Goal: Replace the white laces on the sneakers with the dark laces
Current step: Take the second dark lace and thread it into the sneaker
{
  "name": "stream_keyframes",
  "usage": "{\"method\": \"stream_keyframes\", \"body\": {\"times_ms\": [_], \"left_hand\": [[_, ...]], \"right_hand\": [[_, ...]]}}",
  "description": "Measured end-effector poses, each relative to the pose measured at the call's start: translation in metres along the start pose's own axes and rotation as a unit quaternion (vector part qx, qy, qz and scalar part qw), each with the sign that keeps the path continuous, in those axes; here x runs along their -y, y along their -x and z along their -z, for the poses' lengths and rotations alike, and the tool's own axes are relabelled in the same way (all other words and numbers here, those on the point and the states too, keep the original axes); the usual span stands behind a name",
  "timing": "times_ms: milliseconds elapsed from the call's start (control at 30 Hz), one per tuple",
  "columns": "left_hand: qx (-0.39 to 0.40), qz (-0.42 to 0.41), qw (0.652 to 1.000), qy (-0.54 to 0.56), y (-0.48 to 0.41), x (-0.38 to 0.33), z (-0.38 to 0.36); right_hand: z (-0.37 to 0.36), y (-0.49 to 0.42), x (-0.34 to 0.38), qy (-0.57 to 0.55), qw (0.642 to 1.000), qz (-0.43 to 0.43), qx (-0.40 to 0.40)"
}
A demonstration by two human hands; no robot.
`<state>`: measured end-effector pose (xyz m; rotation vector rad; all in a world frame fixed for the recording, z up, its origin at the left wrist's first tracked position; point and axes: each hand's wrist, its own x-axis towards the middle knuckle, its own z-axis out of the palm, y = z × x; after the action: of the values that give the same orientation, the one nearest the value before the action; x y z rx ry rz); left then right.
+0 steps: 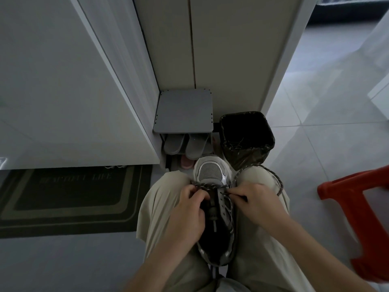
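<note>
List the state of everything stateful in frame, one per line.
sneaker: held between the knees, toe pointing away, upper eyelets empty.
dark lace: threaded only across the eyelets nearest the toe, slack looped over the right knee.
left hand: grips the lace by the left eyelets.
right hand: pinches the lace tip at a right eyelet.
bin: open, bag-lined.
grey slippers: tucked under the rack shelf.

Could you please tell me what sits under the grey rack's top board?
Two grey slippers side by side, a pink slipper below them; the board covers their far ends.
</note>
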<state>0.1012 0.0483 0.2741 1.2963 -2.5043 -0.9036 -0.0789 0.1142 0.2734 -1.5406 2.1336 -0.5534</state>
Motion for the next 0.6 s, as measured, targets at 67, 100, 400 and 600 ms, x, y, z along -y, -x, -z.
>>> {"method": "stream_keyframes", "body": {"times_ms": [67, 100, 400, 600], "left_hand": [[0.002, -0.004, 1.000, 0.003, -0.004, 0.004, -0.003], [0.003, -0.005, 1.000, 0.005, -0.005, 0.005, -0.004], [-0.096, -0.015, 0.994, -0.046, -0.011, -0.007, -0.015], [-0.117, -0.016, 0.993, -0.027, -0.019, -0.010, -0.020]], "right_hand": [[0.002, -0.002, 0.002, 0.012, 1.000, 0.008, -0.015], [0.002, -0.003, 0.004, 0.019, 0.999, 0.015, -0.020], [0.008, -0.007, 0.006, -0.013, 0.999, -0.005, -0.039], [0.009, -0.012, 0.011, 0.049, 0.998, 0.031, -0.007]]}}
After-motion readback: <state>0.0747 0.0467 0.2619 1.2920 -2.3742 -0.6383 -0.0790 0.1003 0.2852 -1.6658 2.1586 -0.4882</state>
